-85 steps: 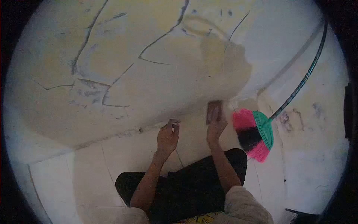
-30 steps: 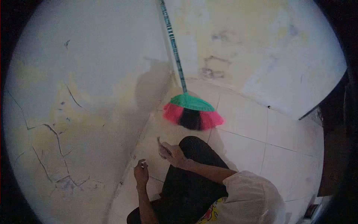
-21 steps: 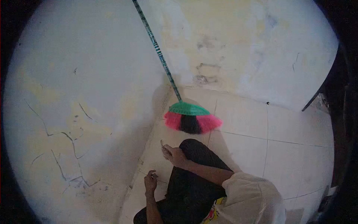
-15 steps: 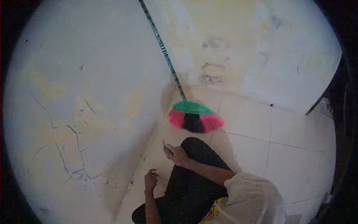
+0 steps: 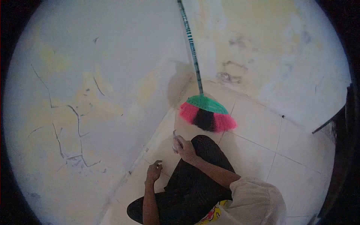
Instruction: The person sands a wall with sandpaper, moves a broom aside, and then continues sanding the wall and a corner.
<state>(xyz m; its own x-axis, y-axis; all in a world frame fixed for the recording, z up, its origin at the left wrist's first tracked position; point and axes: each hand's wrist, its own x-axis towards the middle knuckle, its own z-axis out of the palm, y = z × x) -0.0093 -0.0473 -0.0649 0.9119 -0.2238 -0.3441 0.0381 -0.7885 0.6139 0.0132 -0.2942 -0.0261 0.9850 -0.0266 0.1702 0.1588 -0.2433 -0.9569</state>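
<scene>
My right hand (image 5: 185, 147) is closed in front of my bent knee, above the floor. A small pale object with a thin upright tip (image 5: 175, 141) shows at its fingers; its kind cannot be made out. Lower and to the left, my left hand (image 5: 154, 172) is raised over my other leg, fingers slightly bent and apart, and nothing shows in it. A broom (image 5: 206, 113) with pink and black bristles, a green head and a dark patterned handle leans in the corner just beyond my right hand. Neither hand touches it.
The left wall (image 5: 112, 48) has several cracks and yellowish patches. A stained wall (image 5: 262, 56) meets it behind the broom. Pale floor tiles (image 5: 255, 153) lie under my crossed legs in black trousers (image 5: 187, 187). Something dark (image 5: 332, 120) stands at the right edge.
The view has shifted, so the broom and corner appear farther right. My right hand keeps its closed shape; my left hand's fingers look a little more bent toward the right.
</scene>
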